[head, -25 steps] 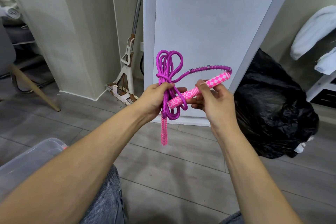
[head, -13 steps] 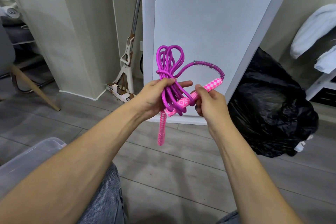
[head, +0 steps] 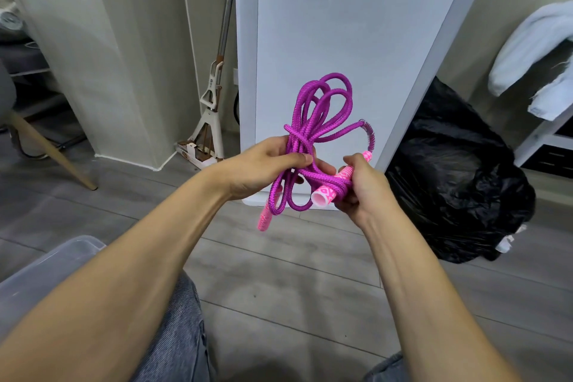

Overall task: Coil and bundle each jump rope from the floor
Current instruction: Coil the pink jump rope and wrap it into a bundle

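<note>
Up in front of the chest, in the head view, the purple jump rope [head: 322, 108] is gathered into a coil held above the grey floor [head: 279, 273]. Its long axis stands nearly upright, leaning a little right: the top loops fan upward against the white panel [head: 341, 25], and the lower loops hang below the hands.

The left hand [head: 263, 167] grips the coil at its waist, fingers curled behind the strands and the thumb pressed across the front. The right hand [head: 362, 189] is closed round one pink handle [head: 328, 191], which lies on a slant, its open butt end pointing down-left toward the camera and its sprung rope end rising up-right past the thumb. A strand of rope crosses over this handle just beside the right fingers.

The second handle [head: 265, 217] dangles straight down under the left hand. A black bag [head: 459, 177] sits at the right and a clear bin [head: 46, 270] at the lower left.
</note>
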